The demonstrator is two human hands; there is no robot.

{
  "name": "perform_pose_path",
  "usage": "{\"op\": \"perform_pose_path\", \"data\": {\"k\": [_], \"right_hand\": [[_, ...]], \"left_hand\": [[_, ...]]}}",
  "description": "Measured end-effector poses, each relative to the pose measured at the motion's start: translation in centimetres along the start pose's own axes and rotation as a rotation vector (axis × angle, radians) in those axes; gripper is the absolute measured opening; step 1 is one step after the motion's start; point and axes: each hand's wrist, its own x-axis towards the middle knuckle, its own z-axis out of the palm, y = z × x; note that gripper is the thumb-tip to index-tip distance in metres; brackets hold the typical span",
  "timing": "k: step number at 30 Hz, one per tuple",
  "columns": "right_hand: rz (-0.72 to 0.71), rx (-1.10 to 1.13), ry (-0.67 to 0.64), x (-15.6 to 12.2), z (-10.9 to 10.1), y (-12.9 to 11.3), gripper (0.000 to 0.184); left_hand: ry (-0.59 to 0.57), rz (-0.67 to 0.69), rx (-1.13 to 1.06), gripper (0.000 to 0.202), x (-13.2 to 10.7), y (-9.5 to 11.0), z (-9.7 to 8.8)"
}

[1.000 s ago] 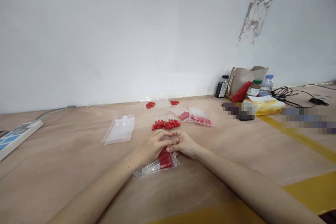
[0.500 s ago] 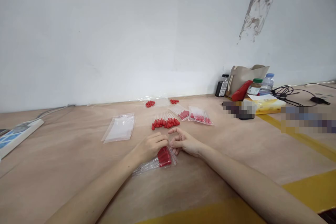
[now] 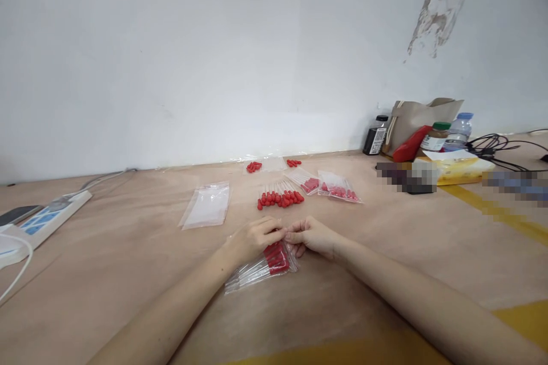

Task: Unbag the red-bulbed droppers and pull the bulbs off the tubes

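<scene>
A clear zip bag (image 3: 252,275) lies under my hands, holding several droppers with red bulbs (image 3: 277,259) and clear stems. My left hand (image 3: 257,235) has its thumb and fingers closed on the bag's top edge. Close beside it, my right hand (image 3: 314,236) pinches the same edge near its right corner. The two sets of fingertips almost touch and hide part of the bag's mouth. Just beyond my hands, a row of loose red-bulbed droppers (image 3: 280,199) lies with stems pointing away.
Flat clear bags (image 3: 206,206) lie to the left. Filled bags (image 3: 340,189) rest at right, with small red piles (image 3: 254,166) near the wall. A power strip (image 3: 51,219) is far left; a dark bottle (image 3: 375,136), a jar (image 3: 435,138) and a yellow packet (image 3: 464,168) stand right.
My right hand's raised fingers have closed in on the bag's edge, nearer my left hand. The whole view has shifted slightly, so things appear farther right.
</scene>
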Motion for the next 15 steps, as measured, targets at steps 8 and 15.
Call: {"op": "perform_pose_path", "data": {"k": [8, 15], "right_hand": [[0.02, -0.013, 0.087, 0.0, 0.9, -0.6, 0.018], [0.06, -0.02, 0.153, 0.3, 0.7, -0.8, 0.014]], "left_hand": [[-0.015, 0.122, 0.057, 0.03, 0.5, -0.3, 0.1], [-0.062, 0.122, 0.017, 0.029, 1.1, -0.1, -1.3]]}}
